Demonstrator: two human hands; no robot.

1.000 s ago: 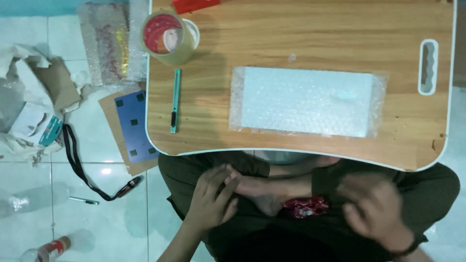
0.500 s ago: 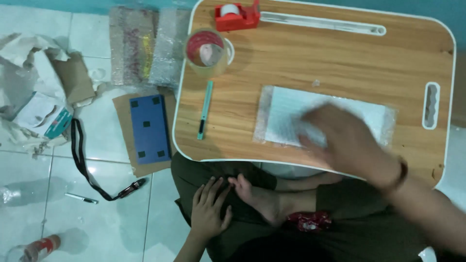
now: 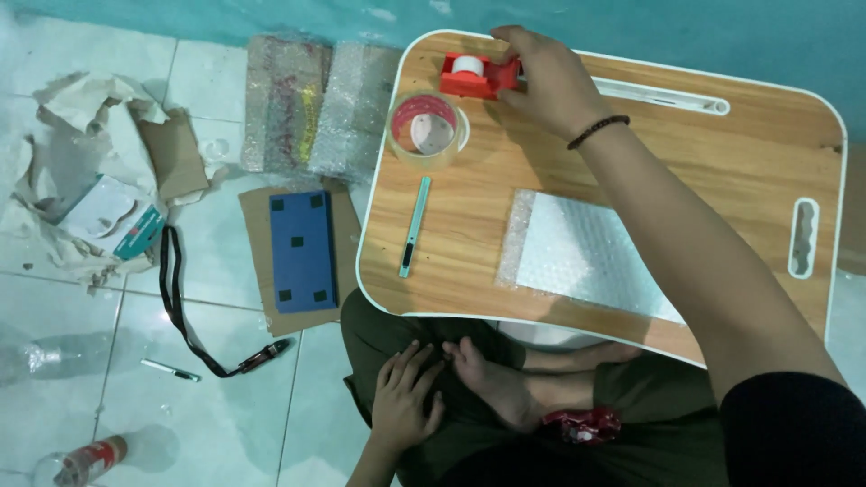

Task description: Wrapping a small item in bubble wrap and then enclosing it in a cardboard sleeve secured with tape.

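1. Two hands: right hand (image 3: 550, 86) closes its fingers on the red dispenser (image 3: 478, 74) at the table's (image 3: 722, 153) far edge.
2. Left hand (image 3: 404, 404) rests open on the lap, holding nothing.
3. Bubble-wrapped parcel (image 3: 586, 257) lies mid-table, apparently awaiting tape; drawing a strip likely needs a steady pull.

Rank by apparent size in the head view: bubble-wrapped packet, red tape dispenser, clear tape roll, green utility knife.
1. Bubble-wrapped packet, partly under the arm.
2. Clear tape roll.
3. Red tape dispenser and green utility knife: too close to rank.
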